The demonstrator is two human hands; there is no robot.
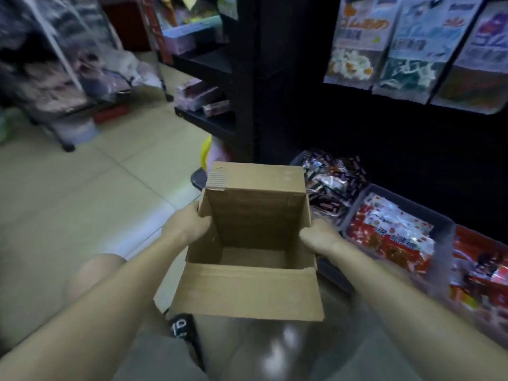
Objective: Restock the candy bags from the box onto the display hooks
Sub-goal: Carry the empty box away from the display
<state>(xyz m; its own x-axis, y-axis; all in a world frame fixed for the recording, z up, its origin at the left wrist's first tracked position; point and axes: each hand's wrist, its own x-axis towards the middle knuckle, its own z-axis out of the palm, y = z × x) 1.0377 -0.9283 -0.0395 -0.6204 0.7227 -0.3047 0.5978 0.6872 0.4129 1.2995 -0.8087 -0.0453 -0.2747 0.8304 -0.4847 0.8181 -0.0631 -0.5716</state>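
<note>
Your left hand [189, 225] and right hand [319, 237] grip the cardboard box [247, 259] at centre frame; it looks empty. Keep it level; candy bags [412, 48] hang upper right.

Matt brown cardboard box [247, 287]; glossy plastic candy bags [390, 237].

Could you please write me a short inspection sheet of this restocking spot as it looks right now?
Surface: pale tiled floor.
Job's things: cardboard box open, inside looks empty; candy bags hang on the dark display.
Clutter: bins of red packets and dark packets along the floor.
Grips: left hand and right hand each hold a side of the box.
Cables: nothing seen.
Surroundings: black shelving behind, blurred goods at left.
</note>
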